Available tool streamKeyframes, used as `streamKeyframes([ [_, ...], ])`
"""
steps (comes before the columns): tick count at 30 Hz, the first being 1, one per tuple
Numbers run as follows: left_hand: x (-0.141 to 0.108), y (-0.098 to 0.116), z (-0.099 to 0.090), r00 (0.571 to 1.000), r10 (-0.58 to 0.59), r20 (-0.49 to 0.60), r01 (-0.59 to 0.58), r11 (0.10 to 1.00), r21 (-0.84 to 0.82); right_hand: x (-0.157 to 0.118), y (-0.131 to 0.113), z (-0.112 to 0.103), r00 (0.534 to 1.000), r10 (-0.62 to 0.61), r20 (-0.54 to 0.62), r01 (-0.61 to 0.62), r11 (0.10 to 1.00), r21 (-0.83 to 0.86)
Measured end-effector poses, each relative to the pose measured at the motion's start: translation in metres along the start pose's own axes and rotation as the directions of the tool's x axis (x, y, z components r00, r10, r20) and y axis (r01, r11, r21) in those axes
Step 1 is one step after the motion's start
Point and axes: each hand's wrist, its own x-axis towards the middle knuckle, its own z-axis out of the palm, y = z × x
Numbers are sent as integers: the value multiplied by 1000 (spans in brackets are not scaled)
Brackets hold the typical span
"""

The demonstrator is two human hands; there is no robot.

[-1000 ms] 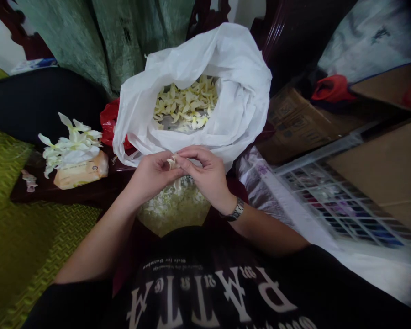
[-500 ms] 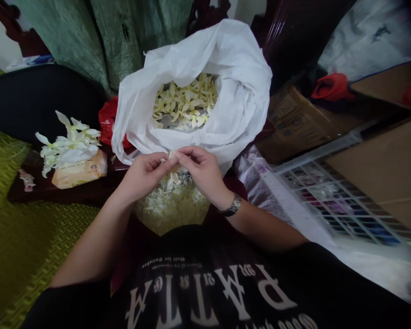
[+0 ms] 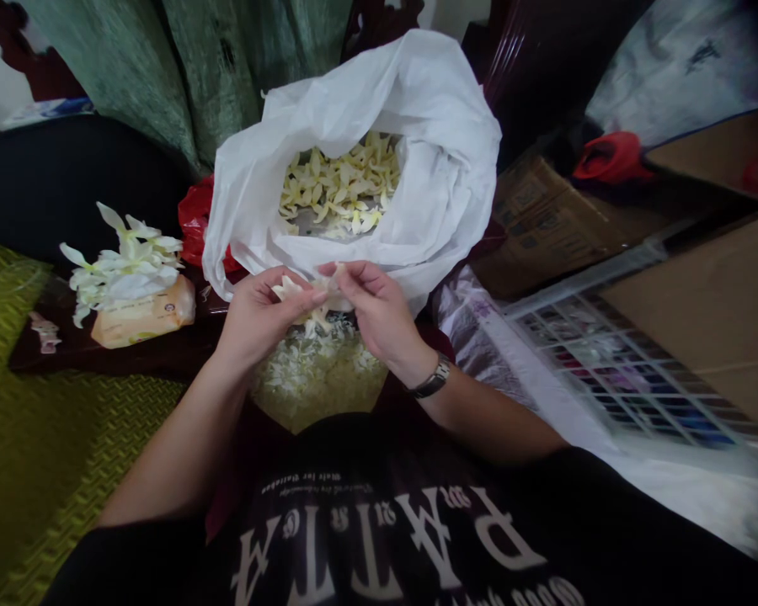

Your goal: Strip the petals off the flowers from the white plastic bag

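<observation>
Near the front edge of a white plastic bag (image 3: 442, 206), my left hand (image 3: 262, 316) pinches a pale flower (image 3: 289, 289) between thumb and fingers. My right hand (image 3: 382, 316), with a metal watch at its wrist, is closed just to the right, its fingertips on a small pale piece (image 3: 338, 271) that may be part of a flower. Inside the bag lie many cream-yellow flowers (image 3: 341, 181). Below my hands, small white petals and flower bits (image 3: 312, 370) fill a container in my lap, its rim partly hidden.
To the left, long white flowers (image 3: 126, 261) rest on an orange tissue pack (image 3: 145, 318) on a dark wooden surface (image 3: 101, 360), near a red bag (image 3: 195, 220). Cardboard boxes (image 3: 547, 223) and a white wire basket (image 3: 632, 370) stand at the right.
My hands have moved slightly apart; the right fingertips are lifted away from the left thumb with a pale piece. More of the flower in my left hand shows now.
</observation>
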Motion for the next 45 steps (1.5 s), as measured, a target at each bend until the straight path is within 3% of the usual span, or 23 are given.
streamKeyframes([
  [3,2,-3,-6,998,-12,-67,9,999,-44,8,-4,-16,983,-109,-151,104,994,-39],
  [7,4,-3,-17,994,-59,-91,56,998,-37,15,-14,-52,936,-261,-237,220,958,-187],
  [11,4,0,-21,997,-77,-6,77,997,5,9,-26,-71,971,-210,-115,156,918,-364],
  [13,5,4,-17,996,-50,69,48,998,28,1,-34,-64,974,-226,-29,188,866,-464],
  [16,4,11,-8,984,-31,177,14,995,99,-10,-46,-41,940,-332,83,321,769,-554],
  [18,4,16,-1,973,-32,231,-4,988,154,-13,-49,-25,930,-321,178,363,735,-572],
  [20,4,19,5,965,-31,261,-23,979,201,-14,-47,-13,937,-286,203,350,731,-585],
  [23,3,23,9,961,-32,274,-43,964,262,-12,-39,-6,950,-268,162,312,759,-571],
  [28,0,28,10,948,-31,316,-81,940,333,-10,-30,-4,920,-325,217,391,789,-475],
  [31,-1,27,7,952,-77,295,-24,945,325,-10,-29,-3,925,-324,199,380,791,-479],
  [34,-3,21,2,958,-118,259,43,959,280,-9,-26,-6,948,-285,141,318,850,-420],
  [38,-5,14,-2,985,12,170,-47,978,202,-6,-20,-14,987,-130,98,150,961,-232],
  [41,-6,13,0,990,26,137,-55,975,216,-5,-16,-15,993,-33,110,50,987,-154],
  [45,-7,14,4,994,1,114,-26,975,220,-6,-13,-11,997,-23,73,30,995,-96],
])
